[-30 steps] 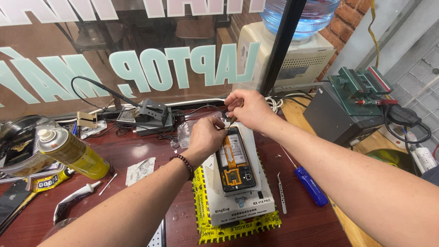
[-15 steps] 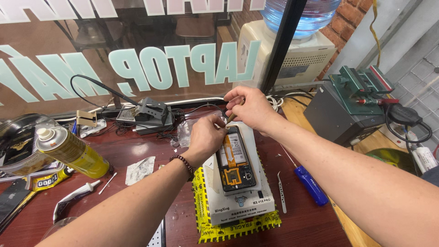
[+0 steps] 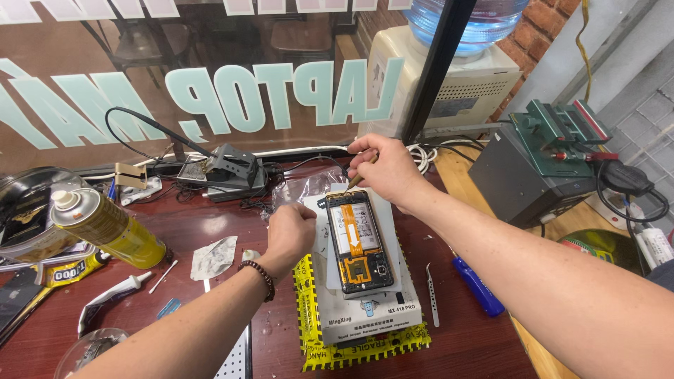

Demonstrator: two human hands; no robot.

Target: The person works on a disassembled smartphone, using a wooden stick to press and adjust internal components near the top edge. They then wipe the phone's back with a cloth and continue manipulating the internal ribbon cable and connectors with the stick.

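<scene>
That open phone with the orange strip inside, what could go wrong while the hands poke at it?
The right hand holds a thin tool at the top edge of the open phone. If it slips, it might scratch or tear the orange ribbon. The left hand only rests beside the phone, so the phone might slide on the white pad.

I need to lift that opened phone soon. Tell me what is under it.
The opened phone lies on a white pad, which sits on a yellow mat on the red-brown table. The phone hides the pad's middle; the left hand covers its left edge.
</scene>
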